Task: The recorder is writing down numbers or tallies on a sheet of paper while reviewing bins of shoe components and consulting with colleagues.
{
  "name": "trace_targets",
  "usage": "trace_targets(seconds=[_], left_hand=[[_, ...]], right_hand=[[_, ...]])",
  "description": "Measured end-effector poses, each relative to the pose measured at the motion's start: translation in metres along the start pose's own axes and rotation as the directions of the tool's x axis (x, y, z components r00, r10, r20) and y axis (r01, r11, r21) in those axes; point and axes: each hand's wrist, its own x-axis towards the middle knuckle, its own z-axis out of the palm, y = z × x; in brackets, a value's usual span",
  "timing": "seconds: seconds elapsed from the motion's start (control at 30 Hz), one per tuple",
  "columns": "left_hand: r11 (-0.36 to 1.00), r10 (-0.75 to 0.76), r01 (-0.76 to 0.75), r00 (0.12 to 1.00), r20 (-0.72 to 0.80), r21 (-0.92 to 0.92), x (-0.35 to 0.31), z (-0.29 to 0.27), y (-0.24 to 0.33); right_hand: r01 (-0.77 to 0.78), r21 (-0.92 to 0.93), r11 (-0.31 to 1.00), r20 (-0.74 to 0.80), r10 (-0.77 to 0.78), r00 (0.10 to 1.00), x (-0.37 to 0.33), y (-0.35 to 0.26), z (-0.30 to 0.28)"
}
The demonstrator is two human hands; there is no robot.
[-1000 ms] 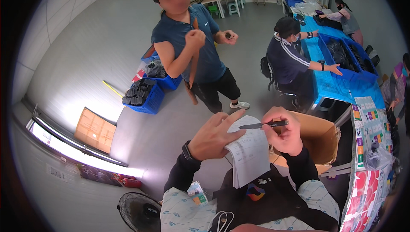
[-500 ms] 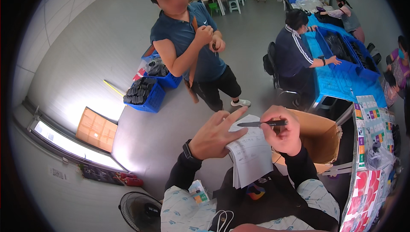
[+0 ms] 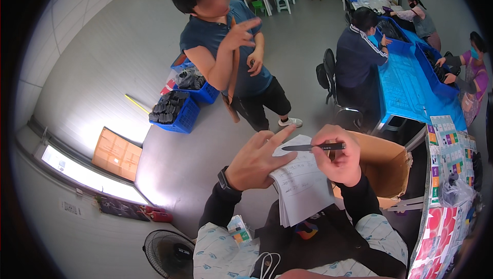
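A stack of white paper sheets (image 3: 304, 189) with handwriting hangs in front of me, its lower edge above my lap. At the stack's upper left, my left hand (image 3: 257, 161) grips it, the thumb lying over the top sheet and the index finger stretched out. Between the thumb and fingers of my right hand (image 3: 339, 158) is a black pen (image 3: 316, 147), held almost level. Its tip points left toward my left hand, above the top of the paper. Part of the writing is covered by my hands.
An open cardboard box (image 3: 385, 168) stands just right of my right hand. Ahead, a person in a dark blue shirt (image 3: 244, 68) stands beside blue crates (image 3: 179, 117). People work with blue crates at a blue-covered table (image 3: 405, 94). A black fan (image 3: 169, 253) is at lower left.
The standing person has raised one hand with fingers pointing and turned the head right. At the blue table, a crate has been pushed farther back. My hands have barely moved.
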Motion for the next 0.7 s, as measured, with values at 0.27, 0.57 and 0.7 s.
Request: trace_targets(seconds=[0.27,0.57,0.7], left_hand=[[1.0,-0.004,0.004,1.0,0.004,-0.025,0.006,0.001,-0.004],[0.998,0.008,-0.006,1.0,0.024,-0.059,0.01,0.005,-0.006],[0.995,0.052,-0.049,0.998,0.032,-0.083,0.01,0.01,-0.007]], right_hand=[[-0.023,0.028,0.999,0.014,0.023,1.0,0.002,0.009,0.004],[-0.016,-0.024,1.0,0.05,0.017,0.999,0.003,0.012,0.008],[-0.056,-0.012,0.998,0.056,0.057,0.997,0.002,0.016,0.006]])
